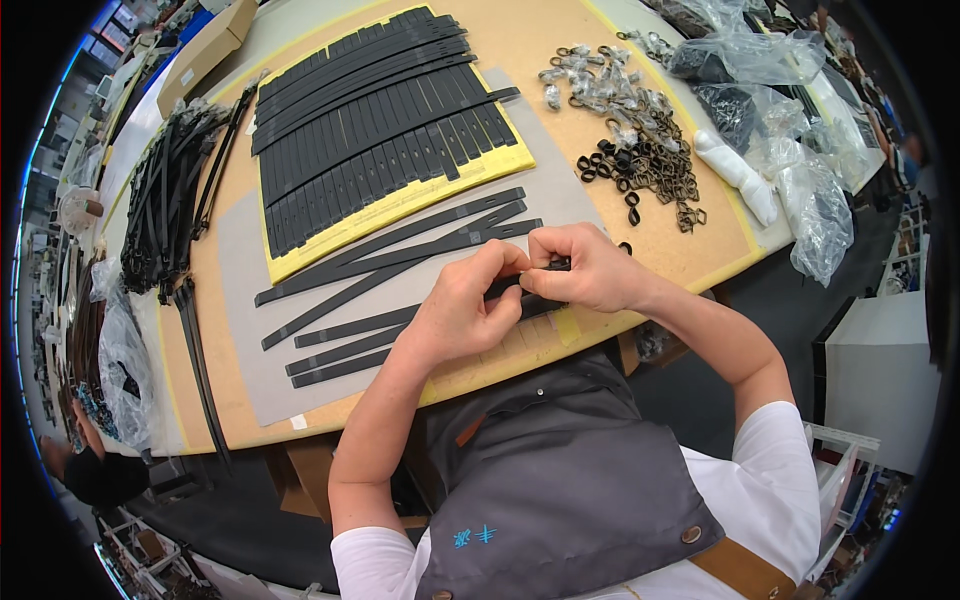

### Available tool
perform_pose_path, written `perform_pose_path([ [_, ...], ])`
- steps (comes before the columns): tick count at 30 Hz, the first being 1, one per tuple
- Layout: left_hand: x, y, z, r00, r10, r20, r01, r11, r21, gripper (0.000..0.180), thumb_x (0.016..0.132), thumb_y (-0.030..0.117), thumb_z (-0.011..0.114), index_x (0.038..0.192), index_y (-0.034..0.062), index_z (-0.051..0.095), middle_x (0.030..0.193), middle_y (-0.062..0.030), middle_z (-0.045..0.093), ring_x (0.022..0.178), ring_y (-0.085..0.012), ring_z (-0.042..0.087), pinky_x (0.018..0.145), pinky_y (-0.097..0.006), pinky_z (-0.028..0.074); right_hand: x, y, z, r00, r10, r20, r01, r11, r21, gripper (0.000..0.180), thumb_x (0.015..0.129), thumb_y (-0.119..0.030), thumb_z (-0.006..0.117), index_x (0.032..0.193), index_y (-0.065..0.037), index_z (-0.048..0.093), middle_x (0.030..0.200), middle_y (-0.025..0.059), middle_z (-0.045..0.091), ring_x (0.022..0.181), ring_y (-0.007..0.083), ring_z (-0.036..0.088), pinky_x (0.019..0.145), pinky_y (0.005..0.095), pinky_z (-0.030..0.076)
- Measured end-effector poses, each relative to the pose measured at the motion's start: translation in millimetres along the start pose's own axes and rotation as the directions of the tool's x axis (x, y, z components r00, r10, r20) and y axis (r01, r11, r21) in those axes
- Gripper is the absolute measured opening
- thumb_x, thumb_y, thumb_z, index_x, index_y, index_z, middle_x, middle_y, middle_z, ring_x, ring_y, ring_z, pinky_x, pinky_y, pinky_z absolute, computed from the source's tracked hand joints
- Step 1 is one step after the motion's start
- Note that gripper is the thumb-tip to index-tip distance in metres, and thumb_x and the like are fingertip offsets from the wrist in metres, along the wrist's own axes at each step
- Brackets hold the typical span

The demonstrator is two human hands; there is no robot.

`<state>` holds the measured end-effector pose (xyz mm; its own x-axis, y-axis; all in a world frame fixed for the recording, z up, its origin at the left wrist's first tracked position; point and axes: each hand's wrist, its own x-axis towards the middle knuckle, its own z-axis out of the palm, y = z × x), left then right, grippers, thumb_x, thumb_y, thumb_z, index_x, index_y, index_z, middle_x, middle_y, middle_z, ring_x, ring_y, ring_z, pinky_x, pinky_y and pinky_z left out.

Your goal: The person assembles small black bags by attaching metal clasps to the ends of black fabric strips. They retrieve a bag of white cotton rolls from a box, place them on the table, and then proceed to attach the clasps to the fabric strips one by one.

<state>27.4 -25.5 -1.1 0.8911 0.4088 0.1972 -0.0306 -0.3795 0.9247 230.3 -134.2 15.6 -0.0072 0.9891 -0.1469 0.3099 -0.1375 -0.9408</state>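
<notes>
My left hand (pixel 468 303) and my right hand (pixel 585 268) meet near the table's front edge, fingertips almost touching. Both are closed in a pinch on a black strap (pixel 500 287), most of it covered by my fingers. Whether a small fitting is also between the fingertips cannot be made out. Left of my hands, several loose black straps (pixel 350 325) lie on a grey mat (pixel 240 260), some crossing each other. Farther off, rows of flat black straps (pixel 370 120) cover a yellow board (pixel 400 200), with more laid across them.
Bronze metal clasps and rings (pixel 660 165) lie heaped at right, some wrapped in clear plastic. Beside them rest a white roll (pixel 737 178) and plastic bags (pixel 815 215). A bundle of black straps (pixel 165 200) hangs over the table's left side, near a cardboard box (pixel 205 50).
</notes>
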Motion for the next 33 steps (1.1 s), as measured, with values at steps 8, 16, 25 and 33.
perform_pose_path([
  [8,-15.6,-10.2,-11.2,0.991,0.015,-0.132,0.034,0.93,0.366,0.013,0.095,0.002,0.072,0.107,-0.0006,0.067,0.094,-0.0133,0.069,0.082,-0.0257,0.068,0.069,-0.034,0.053,21.3,8.6,-21.8,0.985,-0.016,-0.172,-0.023,0.974,-0.225,0.026,0.101,-0.026,0.073,0.099,0.0,0.072,0.081,0.0045,0.069,0.078,0.0102,0.06,0.071,0.0302,0.049],
  [16,-21.4,-12.7,-6.8,0.986,0.032,-0.166,0.037,0.917,0.398,0.014,0.094,-0.001,0.071,0.108,-0.0011,0.067,0.099,-0.0143,0.068,0.088,-0.0278,0.069,0.076,-0.033,0.054,27.0,21.9,-25.2,0.977,-0.202,-0.074,0.162,0.918,-0.363,0.027,0.1,-0.028,0.072,0.108,-0.002,0.073,0.089,0.0102,0.072,0.084,0.0226,0.066,0.079,0.0362,0.053],
  [25,-26.1,-8.4,-15.7,0.982,-0.05,-0.183,0.045,0.998,-0.034,0.019,0.095,-0.003,0.071,0.113,-0.0018,0.068,0.098,-0.0064,0.067,0.087,-0.0135,0.065,0.081,-0.027,0.054,20.8,-5.4,-35.9,0.953,-0.052,0.3,0.108,0.979,-0.172,0.027,0.103,-0.031,0.066,0.105,-0.005,0.07,0.087,0.0056,0.068,0.081,0.0182,0.061,0.078,0.0333,0.05],
  [33,-30.9,-6.6,-17.8,0.98,-0.085,-0.182,0.045,0.977,-0.21,0.016,0.096,-0.002,0.072,0.111,-0.0028,0.067,0.098,-0.0035,0.066,0.088,-0.0094,0.063,0.081,-0.026,0.053,20.3,1.8,-10.2,0.928,-0.079,0.365,-0.065,0.928,0.367,0.024,0.103,-0.026,0.064,0.088,-0.007,0.061,0.079,-0.007,0.055,0.073,0.003,0.043,0.065,0.024,0.035],
])
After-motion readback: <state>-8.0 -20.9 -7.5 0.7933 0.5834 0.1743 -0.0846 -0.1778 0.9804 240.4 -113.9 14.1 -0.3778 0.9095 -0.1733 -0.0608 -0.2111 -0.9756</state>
